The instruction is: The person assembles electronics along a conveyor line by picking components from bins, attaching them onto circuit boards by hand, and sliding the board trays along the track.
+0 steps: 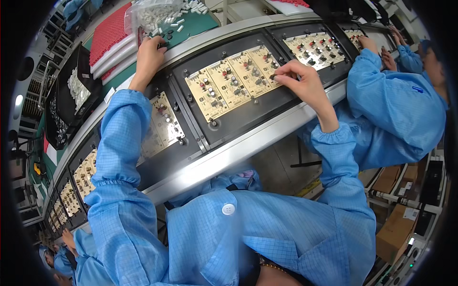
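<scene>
My right hand [304, 84] pinches a small black component [273, 76] at the right edge of a tan circuit board panel [237, 82]. The panel lies in a black carrier tray [229, 127] on the line and bears red, black and silver round parts. Across the line's far rail, my left hand [150, 56] is closed at the edge of a green mat [202, 29], beside several small black parts [168, 36]. Its fingertips are partly hidden, and what they hold cannot be made out.
A clear bag of white cylindrical parts [155, 16] lies on the mat, beside stacked red foam sheets [109, 35]. Black bins [71, 95] stand at left. More boards [315, 49] lie along the line. A co-worker in blue [396, 95] works close on my right; another sits lower left.
</scene>
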A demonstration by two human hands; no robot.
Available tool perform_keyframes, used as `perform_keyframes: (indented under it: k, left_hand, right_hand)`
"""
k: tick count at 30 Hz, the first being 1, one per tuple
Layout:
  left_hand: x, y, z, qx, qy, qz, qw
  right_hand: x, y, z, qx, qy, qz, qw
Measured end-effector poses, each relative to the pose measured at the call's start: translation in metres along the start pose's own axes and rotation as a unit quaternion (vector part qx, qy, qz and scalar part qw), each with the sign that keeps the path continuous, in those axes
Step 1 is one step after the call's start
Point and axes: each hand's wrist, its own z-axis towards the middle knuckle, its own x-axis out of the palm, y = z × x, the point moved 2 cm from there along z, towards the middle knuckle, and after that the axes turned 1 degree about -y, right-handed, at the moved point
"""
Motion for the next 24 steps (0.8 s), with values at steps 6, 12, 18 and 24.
perform_keyframes:
  k: [6,12,18,24]
  left_hand:
    - [-0.007,0.017,0.002,0.031,-0.054,0.025,0.998]
    - [-0.009,0.021,-0.001,-0.046,-0.05,-0.034,0.997]
    - [-0.011,0.025,0.001,-0.072,-0.076,-0.027,0.994]
    - [-0.021,0.018,0.003,-0.15,-0.082,-0.096,0.981]
  right_hand:
    - [0.018,0.01,0.012,-0.165,0.036,-0.095,0.981]
    - [0.023,0.009,0.016,-0.23,0.044,-0.158,0.959]
    - [0.025,0.01,0.017,-0.205,0.068,-0.155,0.964]
    - [0.028,0.016,0.013,-0.266,0.079,-0.217,0.936]
